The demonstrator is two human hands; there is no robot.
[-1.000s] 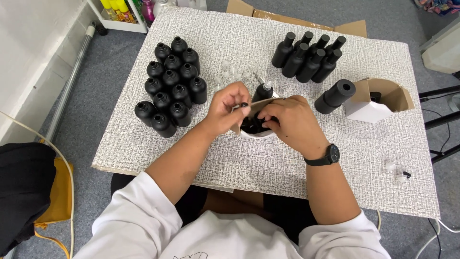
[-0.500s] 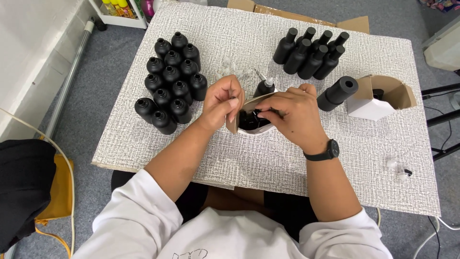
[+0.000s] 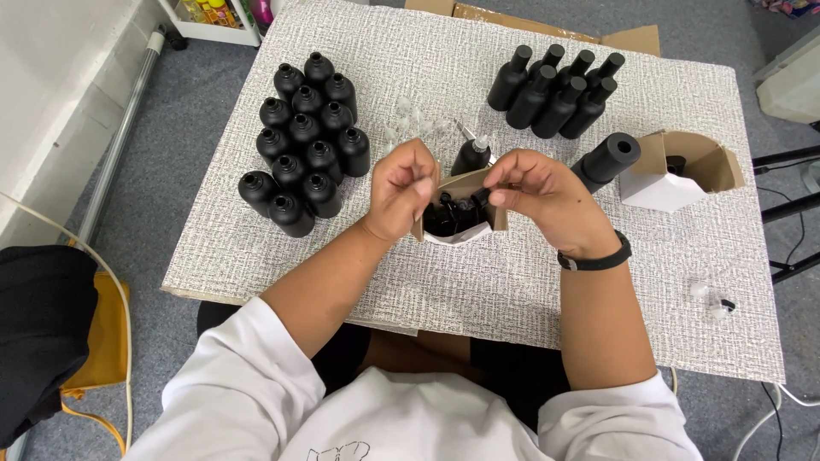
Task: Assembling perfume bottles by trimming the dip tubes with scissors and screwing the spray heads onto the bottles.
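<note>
Fingers (image 3: pixel 424 183) of both hands pinch small black parts over the little box (image 3: pixel 461 213) on the tabletop (image 3: pixel 512 282).

Small packing or assembly workroom, not a home kitchen. White textured worktop (image 3: pixel 530 282) carries batches of identical matte black plastic bottles: one uncapped cluster (image 3: pixel 306 141), one capped group (image 3: pixel 555 85). Open brown cardboard boxes (image 3: pixel 683 166) sit on it, flattened brown cardboard (image 3: pixel 547 24) at the far edge. Grey carpet floor (image 3: pixel 171 111), white shelf unit with colourful items (image 3: pixel 218 17), yellow chair (image 3: pixel 98 341) beside.
</note>
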